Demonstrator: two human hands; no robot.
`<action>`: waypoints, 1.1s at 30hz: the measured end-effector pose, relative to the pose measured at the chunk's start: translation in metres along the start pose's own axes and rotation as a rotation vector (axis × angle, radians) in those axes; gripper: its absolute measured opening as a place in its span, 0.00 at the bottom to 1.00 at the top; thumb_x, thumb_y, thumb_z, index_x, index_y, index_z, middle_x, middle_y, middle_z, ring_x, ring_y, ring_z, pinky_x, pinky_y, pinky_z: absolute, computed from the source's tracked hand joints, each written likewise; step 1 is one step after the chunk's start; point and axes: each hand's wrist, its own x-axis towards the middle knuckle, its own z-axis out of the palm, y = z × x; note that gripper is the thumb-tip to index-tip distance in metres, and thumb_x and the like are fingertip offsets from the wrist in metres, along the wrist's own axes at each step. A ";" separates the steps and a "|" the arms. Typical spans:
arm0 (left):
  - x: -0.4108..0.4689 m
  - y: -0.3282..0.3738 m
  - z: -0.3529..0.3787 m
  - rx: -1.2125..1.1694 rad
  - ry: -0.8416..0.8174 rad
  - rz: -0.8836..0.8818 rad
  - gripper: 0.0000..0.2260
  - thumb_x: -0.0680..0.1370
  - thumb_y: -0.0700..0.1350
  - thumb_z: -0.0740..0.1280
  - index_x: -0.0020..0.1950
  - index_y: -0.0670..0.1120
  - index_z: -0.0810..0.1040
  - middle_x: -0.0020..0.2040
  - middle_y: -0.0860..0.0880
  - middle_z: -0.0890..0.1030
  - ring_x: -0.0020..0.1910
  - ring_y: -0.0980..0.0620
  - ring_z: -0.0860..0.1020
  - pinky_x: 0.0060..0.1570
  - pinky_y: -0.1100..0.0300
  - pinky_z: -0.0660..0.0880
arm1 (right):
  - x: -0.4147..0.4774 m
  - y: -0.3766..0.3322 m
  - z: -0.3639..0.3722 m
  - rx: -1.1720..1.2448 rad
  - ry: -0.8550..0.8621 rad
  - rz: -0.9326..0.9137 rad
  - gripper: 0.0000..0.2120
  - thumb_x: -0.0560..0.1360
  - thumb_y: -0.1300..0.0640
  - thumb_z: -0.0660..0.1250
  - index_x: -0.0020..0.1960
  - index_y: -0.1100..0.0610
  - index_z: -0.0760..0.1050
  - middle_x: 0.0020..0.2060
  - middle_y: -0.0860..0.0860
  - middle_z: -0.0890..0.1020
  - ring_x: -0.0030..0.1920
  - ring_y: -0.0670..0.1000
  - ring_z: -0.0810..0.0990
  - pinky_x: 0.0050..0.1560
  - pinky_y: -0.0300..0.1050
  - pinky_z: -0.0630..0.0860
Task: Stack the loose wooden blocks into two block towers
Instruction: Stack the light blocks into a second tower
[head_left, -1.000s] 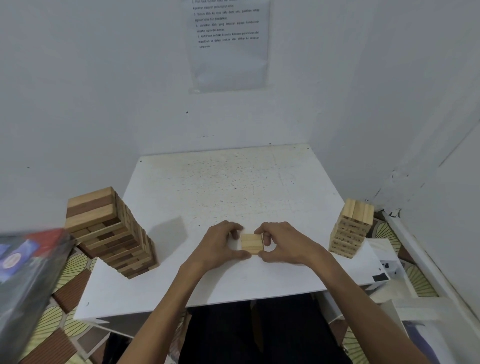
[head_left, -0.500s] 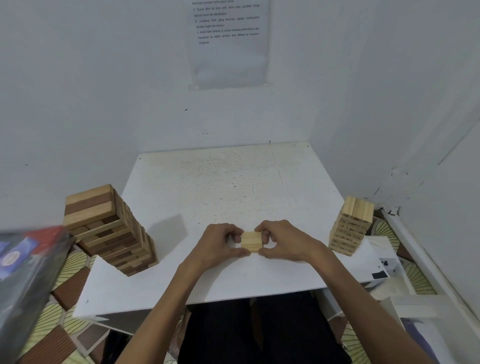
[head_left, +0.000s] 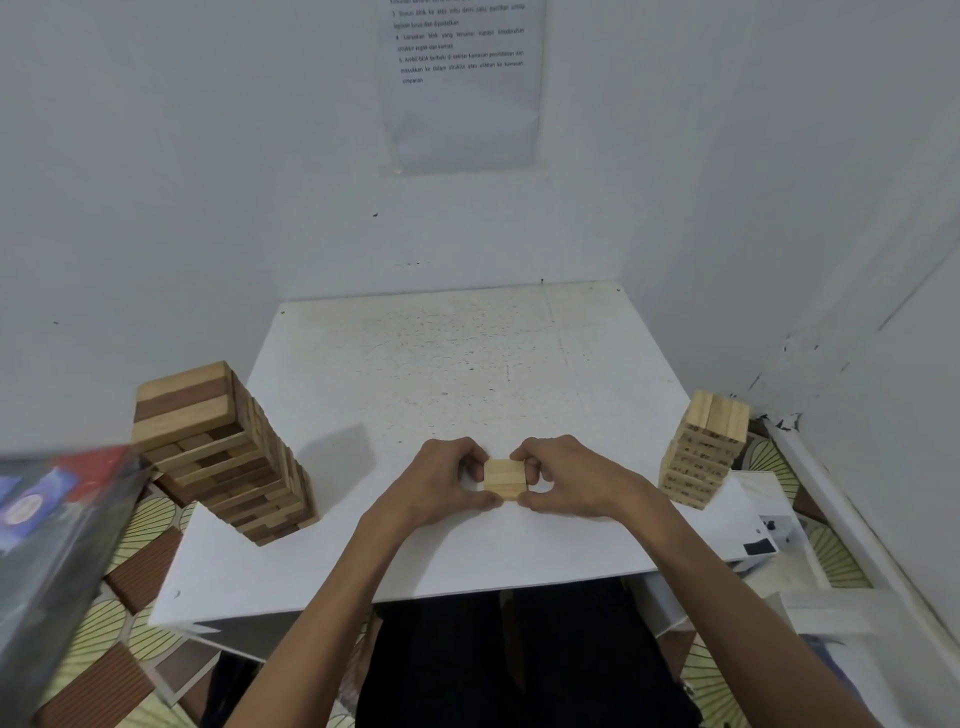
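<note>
A small set of pale wooden blocks lies side by side on the white table, near its front edge. My left hand pinches the set from the left with curled fingers and thumb. My right hand pinches it from the right the same way. A tall tower of light and dark blocks stands at the table's left edge. A narrower tower of pale blocks stands at the right edge.
White walls close in the table at the back and right, with a printed sheet taped on the back wall. A dark blurred box fills the left foreground. Patterned floor mats and white boards lie around the table.
Both hands stay on the small block set in the same spot. The view has tilted down slightly; nothing else moved.
</note>
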 end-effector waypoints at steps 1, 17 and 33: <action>0.001 0.000 -0.001 0.012 -0.002 0.001 0.19 0.68 0.48 0.83 0.54 0.47 0.81 0.43 0.55 0.80 0.35 0.66 0.74 0.37 0.70 0.69 | 0.000 0.000 0.000 0.008 0.000 0.002 0.23 0.75 0.49 0.73 0.67 0.50 0.73 0.48 0.41 0.77 0.48 0.46 0.77 0.49 0.44 0.77; 0.007 -0.010 -0.007 0.152 -0.025 0.124 0.22 0.67 0.60 0.81 0.56 0.54 0.80 0.46 0.58 0.77 0.44 0.59 0.73 0.44 0.64 0.68 | -0.011 -0.001 0.012 -0.113 0.243 -0.073 0.24 0.68 0.43 0.73 0.61 0.47 0.76 0.49 0.38 0.73 0.50 0.41 0.70 0.48 0.34 0.68; -0.013 0.069 -0.057 -0.121 0.197 0.505 0.19 0.68 0.56 0.77 0.57 0.53 0.81 0.65 0.55 0.77 0.68 0.47 0.72 0.61 0.65 0.66 | -0.078 -0.064 -0.072 -0.208 0.541 -0.164 0.23 0.67 0.41 0.72 0.59 0.45 0.74 0.51 0.39 0.70 0.51 0.41 0.69 0.44 0.31 0.67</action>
